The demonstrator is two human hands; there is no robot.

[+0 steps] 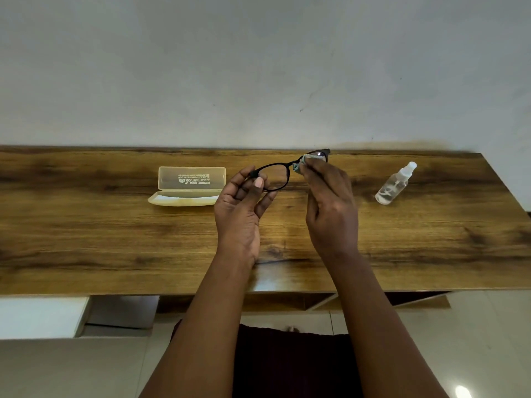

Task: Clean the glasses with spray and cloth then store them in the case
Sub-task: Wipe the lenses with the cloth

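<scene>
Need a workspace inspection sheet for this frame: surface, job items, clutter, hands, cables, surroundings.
Surface: wooden table, set against the wall.
Job's things: black glasses held above the table; grey-green cloth on their right lens; translucent case lying open at left; clear spray bottle lying on its side at right.
Clutter: nothing seen.
Hands: left hand pinches the frame's left end; right hand pinches the cloth over the lens.
Cables: nothing seen.
Surroundings: pale wall; tiled floor; white block below the table at left.
</scene>
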